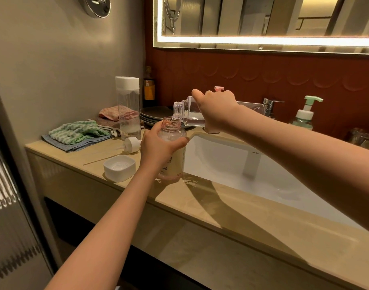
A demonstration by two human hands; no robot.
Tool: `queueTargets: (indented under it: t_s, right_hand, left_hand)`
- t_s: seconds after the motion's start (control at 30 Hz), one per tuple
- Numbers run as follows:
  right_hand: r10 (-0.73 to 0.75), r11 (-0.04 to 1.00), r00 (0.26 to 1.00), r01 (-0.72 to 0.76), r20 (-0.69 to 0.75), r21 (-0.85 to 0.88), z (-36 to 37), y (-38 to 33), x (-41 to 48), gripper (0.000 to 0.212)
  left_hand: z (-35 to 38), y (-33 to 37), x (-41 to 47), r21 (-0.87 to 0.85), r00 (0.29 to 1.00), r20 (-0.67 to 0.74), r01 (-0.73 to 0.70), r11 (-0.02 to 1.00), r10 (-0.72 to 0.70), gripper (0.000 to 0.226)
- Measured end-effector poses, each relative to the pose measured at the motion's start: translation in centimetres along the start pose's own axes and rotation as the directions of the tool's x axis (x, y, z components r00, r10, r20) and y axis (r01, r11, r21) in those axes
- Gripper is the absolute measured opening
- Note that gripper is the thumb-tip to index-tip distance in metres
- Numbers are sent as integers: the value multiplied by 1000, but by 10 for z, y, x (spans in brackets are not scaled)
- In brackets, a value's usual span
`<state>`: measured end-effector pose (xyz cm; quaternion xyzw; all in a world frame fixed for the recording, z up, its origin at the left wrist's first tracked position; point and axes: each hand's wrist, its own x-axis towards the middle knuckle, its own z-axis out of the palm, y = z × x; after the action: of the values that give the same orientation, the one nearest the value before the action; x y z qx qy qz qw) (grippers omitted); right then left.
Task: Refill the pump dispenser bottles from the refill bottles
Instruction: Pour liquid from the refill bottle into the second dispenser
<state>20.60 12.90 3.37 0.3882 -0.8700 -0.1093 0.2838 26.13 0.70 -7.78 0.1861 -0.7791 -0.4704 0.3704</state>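
My left hand [158,146] grips an uncapped clear dispenser bottle [172,143] with cream liquid, standing on the counter at the sink's left edge. My right hand [216,108] holds a clear square refill bottle [186,113] tipped on its side, its threaded mouth over the dispenser's open neck, clear liquid running in. The white pump head [131,144] with its tube lies on the counter to the left. A white square cap [119,168] rests upside down near the front edge. Another tall clear refill bottle [128,107] with a white cap stands behind.
A white sink [231,164] is set into the beige counter [231,216], with a chrome tap [270,104] behind. A green pump bottle [304,116] and a pink pump top [218,88] stand at the back. Folded cloths [79,132], stacked plates [153,116] and a dark bottle [149,88] fill the left corner.
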Motion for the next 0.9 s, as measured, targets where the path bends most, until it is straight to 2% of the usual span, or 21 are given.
queueTargets:
  t_s: [0.9]
  right_hand:
    - [5,1000,999,-4,38,-27,-5,-3,-3,61]
  left_hand:
    - [0,-1,1,2,1000,-1,12,1000,-12,80]
